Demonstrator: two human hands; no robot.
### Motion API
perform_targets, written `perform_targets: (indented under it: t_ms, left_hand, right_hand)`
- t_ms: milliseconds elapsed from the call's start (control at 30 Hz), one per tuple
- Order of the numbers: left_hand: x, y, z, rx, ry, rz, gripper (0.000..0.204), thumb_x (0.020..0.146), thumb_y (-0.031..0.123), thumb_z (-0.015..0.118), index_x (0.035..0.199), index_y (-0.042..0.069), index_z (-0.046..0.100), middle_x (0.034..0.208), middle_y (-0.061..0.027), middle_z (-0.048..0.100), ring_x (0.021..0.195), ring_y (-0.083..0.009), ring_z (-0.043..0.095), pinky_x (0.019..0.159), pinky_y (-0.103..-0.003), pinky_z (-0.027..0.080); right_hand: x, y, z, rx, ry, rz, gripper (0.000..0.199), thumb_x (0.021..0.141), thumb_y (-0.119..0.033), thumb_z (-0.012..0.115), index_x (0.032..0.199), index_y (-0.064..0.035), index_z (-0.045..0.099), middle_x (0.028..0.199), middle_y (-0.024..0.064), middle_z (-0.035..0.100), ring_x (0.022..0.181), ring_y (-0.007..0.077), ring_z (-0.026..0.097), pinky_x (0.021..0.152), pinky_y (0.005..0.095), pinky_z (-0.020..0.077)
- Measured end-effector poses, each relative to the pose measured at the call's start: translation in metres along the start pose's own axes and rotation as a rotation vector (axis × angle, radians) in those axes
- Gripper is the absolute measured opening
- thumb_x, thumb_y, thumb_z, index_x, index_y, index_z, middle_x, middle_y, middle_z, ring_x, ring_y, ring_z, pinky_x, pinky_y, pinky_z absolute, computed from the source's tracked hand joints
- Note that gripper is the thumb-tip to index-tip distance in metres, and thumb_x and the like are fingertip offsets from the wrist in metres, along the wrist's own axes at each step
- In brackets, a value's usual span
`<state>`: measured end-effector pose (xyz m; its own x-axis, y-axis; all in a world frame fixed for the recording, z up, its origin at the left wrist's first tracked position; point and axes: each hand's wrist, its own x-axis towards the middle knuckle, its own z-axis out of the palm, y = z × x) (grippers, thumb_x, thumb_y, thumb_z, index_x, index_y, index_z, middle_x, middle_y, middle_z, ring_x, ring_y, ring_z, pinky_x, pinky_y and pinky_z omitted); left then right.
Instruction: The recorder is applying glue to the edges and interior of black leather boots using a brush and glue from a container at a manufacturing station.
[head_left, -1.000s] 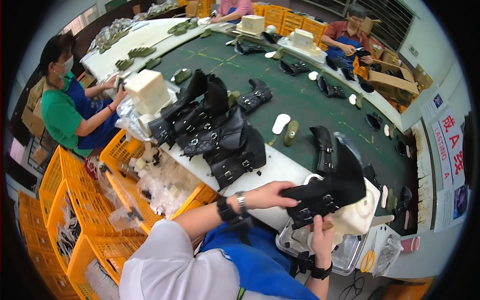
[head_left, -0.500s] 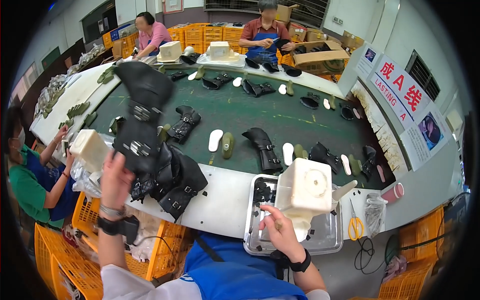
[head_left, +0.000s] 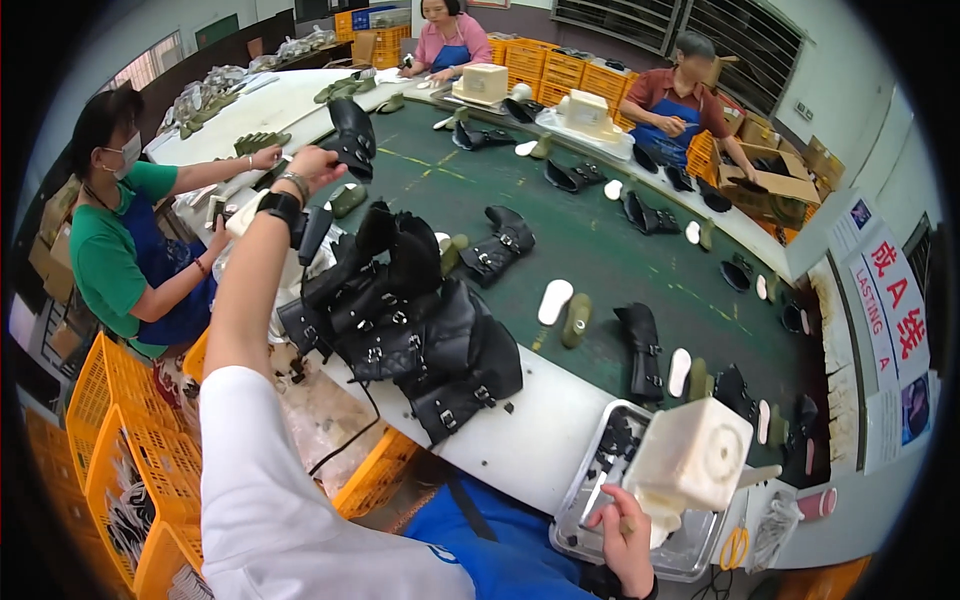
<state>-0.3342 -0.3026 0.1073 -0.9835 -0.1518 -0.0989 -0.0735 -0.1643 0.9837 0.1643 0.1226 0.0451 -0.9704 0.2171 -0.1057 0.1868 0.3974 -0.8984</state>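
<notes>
My left hand (head_left: 318, 168) reaches far out to the left, its fingers closed at the lower end of a black boot (head_left: 352, 132) above the belt's left edge. Below that arm lies a heap of black buckled boots (head_left: 450, 345), on the white table edge. My right hand (head_left: 628, 540) is at the front of a clear tray (head_left: 578, 545), with curled fingers and a small brownish thing between them that I cannot make out. In the tray are black scraps (head_left: 612, 445) and a cream block-shaped machine part (head_left: 695, 450).
Boots, white insoles (head_left: 555, 302) and olive shoe lasts (head_left: 577, 320) lie along the green belt (head_left: 480, 180). A person in green (head_left: 120, 240) works at the left; two others sit across. Orange scissors (head_left: 735, 545) lie right of the tray, orange crates (head_left: 150, 450) at lower left.
My left hand has carried the boot from above the heap out to the far left. The view has swung left. My right hand stays by the tray.
</notes>
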Motion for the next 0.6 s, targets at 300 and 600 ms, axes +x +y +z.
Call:
perform_targets:
  t_ms: [300, 600]
  left_hand:
    - [0.064, -0.052, -0.009, 0.071, -0.116, -0.258, 0.019, 0.085, 0.007, 0.051, 0.100, -0.003, 0.044, 0.102, -0.0169, 0.051, 0.082, -0.0282, 0.057, 0.067, -0.035, 0.054]
    - [0.007, -0.009, -0.024, 0.172, 0.123, 0.008, 0.060, 0.081, 0.019, 0.059, 0.132, 0.010, 0.028, 0.118, -0.0090, 0.045, 0.094, -0.0203, 0.051, 0.079, -0.035, 0.044]
  right_hand:
    - [0.021, -0.010, 0.013, -0.042, -0.059, 0.161, 0.028, 0.091, -0.015, 0.045, 0.115, -0.0017, 0.051, 0.070, 0.0050, 0.055, 0.065, 0.0124, 0.052, 0.062, 0.0246, 0.0427]
    - [0.029, -0.001, 0.015, -0.014, -0.018, -0.030, 0.022, 0.088, -0.008, 0.043, 0.106, 0.0022, 0.052, 0.061, 0.0075, 0.058, 0.059, 0.0123, 0.056, 0.056, 0.0240, 0.0435]
